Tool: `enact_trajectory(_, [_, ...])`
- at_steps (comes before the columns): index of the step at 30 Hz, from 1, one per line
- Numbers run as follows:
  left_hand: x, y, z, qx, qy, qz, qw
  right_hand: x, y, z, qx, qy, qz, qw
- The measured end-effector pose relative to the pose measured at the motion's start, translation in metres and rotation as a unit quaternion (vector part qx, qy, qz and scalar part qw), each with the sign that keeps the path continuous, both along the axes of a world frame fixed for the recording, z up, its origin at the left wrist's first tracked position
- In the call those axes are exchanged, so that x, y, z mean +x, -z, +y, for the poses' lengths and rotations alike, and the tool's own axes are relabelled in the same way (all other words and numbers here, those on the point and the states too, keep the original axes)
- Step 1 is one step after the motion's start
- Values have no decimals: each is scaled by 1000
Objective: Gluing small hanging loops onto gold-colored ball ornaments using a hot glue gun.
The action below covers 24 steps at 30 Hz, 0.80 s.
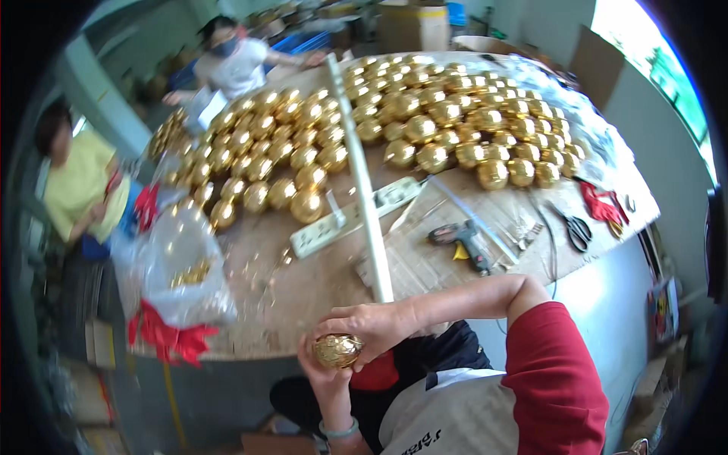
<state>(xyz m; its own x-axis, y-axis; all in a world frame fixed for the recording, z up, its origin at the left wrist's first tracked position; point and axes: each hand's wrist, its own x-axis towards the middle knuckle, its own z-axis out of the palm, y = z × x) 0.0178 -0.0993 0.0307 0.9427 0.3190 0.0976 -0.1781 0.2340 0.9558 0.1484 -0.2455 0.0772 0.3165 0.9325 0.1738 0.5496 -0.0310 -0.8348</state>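
At the table's front edge I hold a shiny gold ball ornament (338, 352) between both hands. My left hand (321, 373) cups it from the left and below, its fingers curled round the side. My right hand (370, 326) reaches over the top from the right, with fingers and thumb closed on the ball. Part of the ball's surface is hidden behind the fingers. On the tabletop beyond my hands lies a grey hot glue gun (464, 244) with a yellow trigger.
Many gold balls (446, 114) cover the far table, divided by a white pole (359, 167). A power strip (326, 232), black scissors (575, 229) and red ribbons (602, 205) lie nearer. At left stands a plastic bag (171, 246) with small gold pieces. Two people (231, 64) are beyond the table.
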Motion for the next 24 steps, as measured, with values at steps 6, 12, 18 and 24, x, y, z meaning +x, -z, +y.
enact_trajectory(6, [-4,-19,1,50,-27,95,994,113,-42,-98,13,290,-210,933])
enact_trajectory(12, [-19,7,21,76,-103,128,983,252,-94,-230,-124,600,-284,738])
enact_trajectory(18, [-22,19,36,103,-76,217,968,326,-77,-298,-161,710,-355,587])
enact_trajectory(24, [-10,23,37,149,-88,144,974,313,-28,-328,-217,697,-183,658])
